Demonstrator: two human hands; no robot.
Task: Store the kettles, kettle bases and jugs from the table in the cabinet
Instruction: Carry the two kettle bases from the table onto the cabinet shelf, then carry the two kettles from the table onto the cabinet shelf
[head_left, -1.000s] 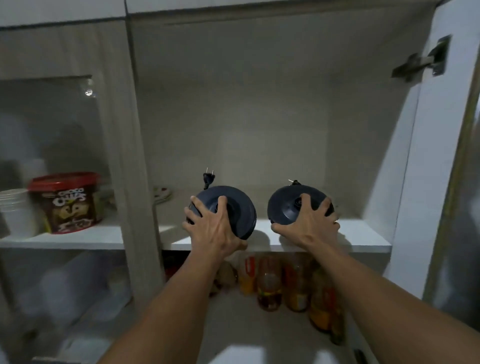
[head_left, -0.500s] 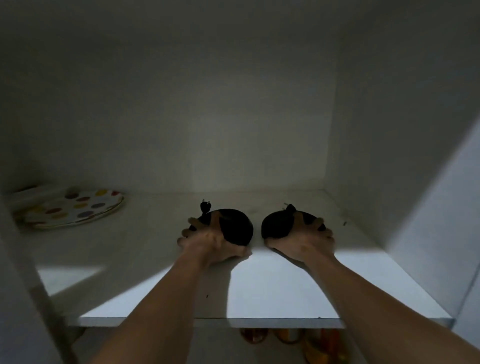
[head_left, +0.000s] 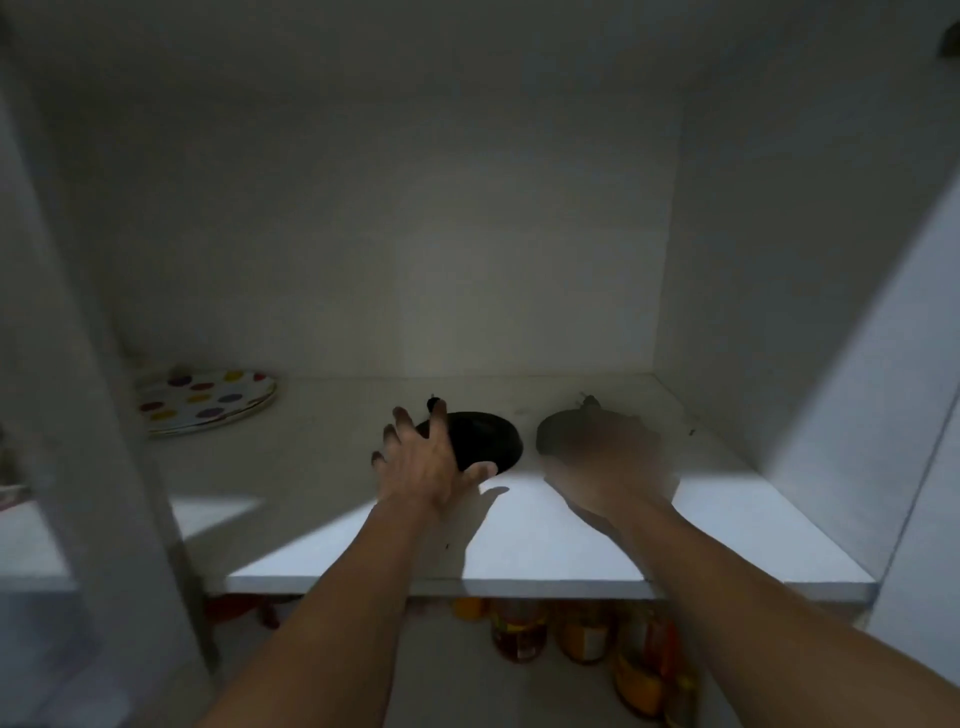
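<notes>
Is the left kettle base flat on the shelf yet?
Flat, it seems. The left kettle base lies level on the shelf; the left hand is spread open over its near edge, not gripping.

Two kettle bases on the cabinet shelf (head_left: 727, 519)

Left hand (head_left: 423, 462), fingers spread, touches the left kettle base (head_left: 483, 439); blurred right hand (head_left: 613, 467) covers the right kettle base (head_left: 558, 428). Spotted plates (head_left: 208, 400) far left.

White cabinet shelf (head_left: 727, 530) fills mid-frame. Two black kettle bases lie flat at centre: left base (head_left: 485, 439), right base (head_left: 558, 434). Spotted plates (head_left: 205, 400) sit far left.
</notes>
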